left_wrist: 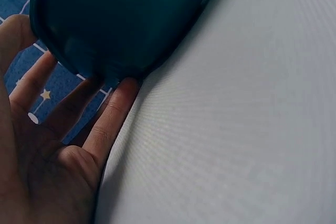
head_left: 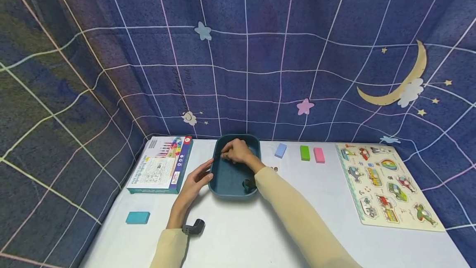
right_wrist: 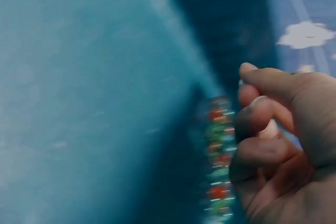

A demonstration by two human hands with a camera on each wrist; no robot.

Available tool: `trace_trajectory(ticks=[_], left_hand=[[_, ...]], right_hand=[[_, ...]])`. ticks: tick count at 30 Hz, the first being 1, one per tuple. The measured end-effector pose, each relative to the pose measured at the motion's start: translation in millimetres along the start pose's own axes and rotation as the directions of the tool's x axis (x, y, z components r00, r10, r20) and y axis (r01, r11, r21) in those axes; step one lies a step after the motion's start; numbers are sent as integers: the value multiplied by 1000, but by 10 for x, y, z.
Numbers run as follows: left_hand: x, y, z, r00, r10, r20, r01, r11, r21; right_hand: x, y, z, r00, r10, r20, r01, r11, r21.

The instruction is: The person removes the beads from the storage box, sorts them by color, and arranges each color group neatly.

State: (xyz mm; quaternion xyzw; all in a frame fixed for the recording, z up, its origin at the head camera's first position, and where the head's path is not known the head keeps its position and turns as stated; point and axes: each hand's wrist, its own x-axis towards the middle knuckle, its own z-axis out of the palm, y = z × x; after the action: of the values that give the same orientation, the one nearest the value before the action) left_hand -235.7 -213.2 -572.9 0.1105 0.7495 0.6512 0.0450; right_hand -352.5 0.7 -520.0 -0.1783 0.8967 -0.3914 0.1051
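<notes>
A dark teal bin (head_left: 232, 183) stands at the back middle of the table. My left hand (head_left: 194, 183) is at its left side, fingertips touching the outer wall. In the left wrist view, the fingers (left_wrist: 113, 116) of that hand are nearly straight against the teal wall. Inside the bin, my right hand (head_left: 238, 151) has its fingers curled near the far left corner. The right wrist view shows its thumb and index fingertips together beside a multicoloured bead string (right_wrist: 219, 161); it seems to pinch the string, though blur and the fingers hide the contact.
Left of the bin lies a boxed craft set (head_left: 160, 164), with a teal block (head_left: 138, 217) nearer. To the right are a blue block (head_left: 280, 150), a green block (head_left: 305, 153), a pink block (head_left: 319, 155), small brown pieces (head_left: 275, 169) and a picture puzzle board (head_left: 388, 187).
</notes>
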Motion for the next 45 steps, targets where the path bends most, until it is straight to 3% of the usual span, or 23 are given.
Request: trace_trajectory(ticks=[4, 8, 12, 16, 22, 28, 33, 45], left_hand=[[-9, -14, 11, 1000, -9, -1, 9, 1000, -9], [-8, -17, 26, 1000, -9, -3, 9, 1000, -23], [-8, -16, 46, 1000, -4, -6, 4, 1000, -19], [-8, -15, 41, 1000, -5, -13, 5, 1000, -10], [-15, -36, 16, 1000, -3, -12, 3, 1000, 3], [-18, -31, 9, 1000, 3, -20, -3, 1000, 8], [-12, -16, 18, 1000, -10, -19, 10, 1000, 18], [-5, 4, 5, 1000, 6, -5, -6, 1000, 3]], right_hand=[[-122, -23, -193, 1000, -16, -2, 16, 988, 152], [-328, -14, -521, 1000, -28, 0, 26, 961, 277], [-608, 157, -844, 999, -44, -15, 46, 952, 303], [-929, 442, -1015, 999, -4, -53, 19, 960, 278], [-1301, 939, -1012, 995, 43, -94, -17, 964, 267], [-1454, 1225, -911, 987, 83, -134, -55, 978, 199], [-1496, 1308, -862, 984, 112, -135, -88, 982, 166], [-1502, 1283, -852, 988, 77, -131, -62, 992, 112]])
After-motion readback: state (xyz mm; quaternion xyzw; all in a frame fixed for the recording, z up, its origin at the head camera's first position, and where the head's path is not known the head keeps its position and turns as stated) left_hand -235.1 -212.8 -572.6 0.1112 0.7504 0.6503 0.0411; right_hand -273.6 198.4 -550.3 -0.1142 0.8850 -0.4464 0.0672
